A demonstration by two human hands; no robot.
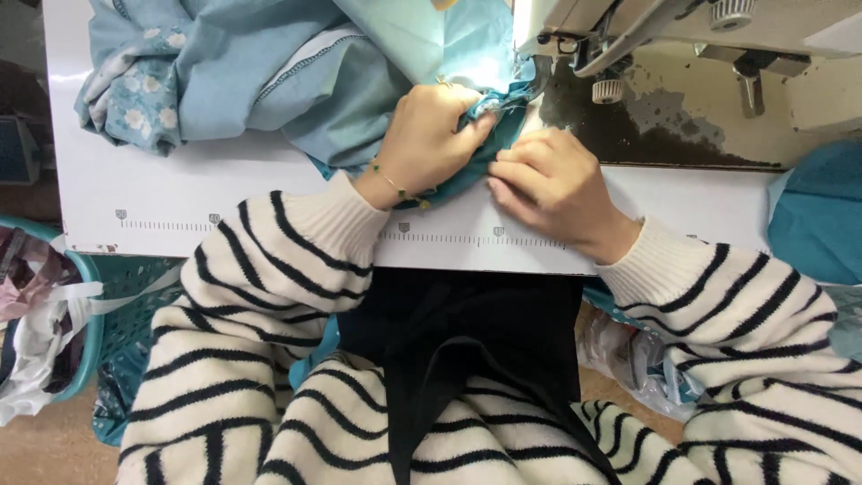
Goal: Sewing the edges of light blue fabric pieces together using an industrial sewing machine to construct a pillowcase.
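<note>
where the teal cloth (467,171) bunches at the foot of the sewing machine (646,36), both hands work on it, on the white table (206,193).

item: left hand (431,135), fingers curled and closed on a fold of the teal cloth, thin bead bracelet at the wrist; it lies just short of the needle area.

item: right hand (548,175), fingers bent, fingertips pressed flat on the edge of the same cloth, pinning it to the table; touching the left hand's side of the fold.

item: teal cloth, gathered between the two hands, its far end under the machine head; whether the needle sits in it cannot be told, the spot is glared out by the lamp.

item: light blue cloth with flower print (144,90), heaped at the back left of the table, apart from the hands.

item: ruler marks (449,238) along the table's near edge.

item: teal basket (85,305) with scraps, beside the left sleeve, below the table.

handling note, as judgement: the fold feeds well if kept flat and even, fingertips held clear of the needle, both hands moving the cloth together without pulling.
</note>
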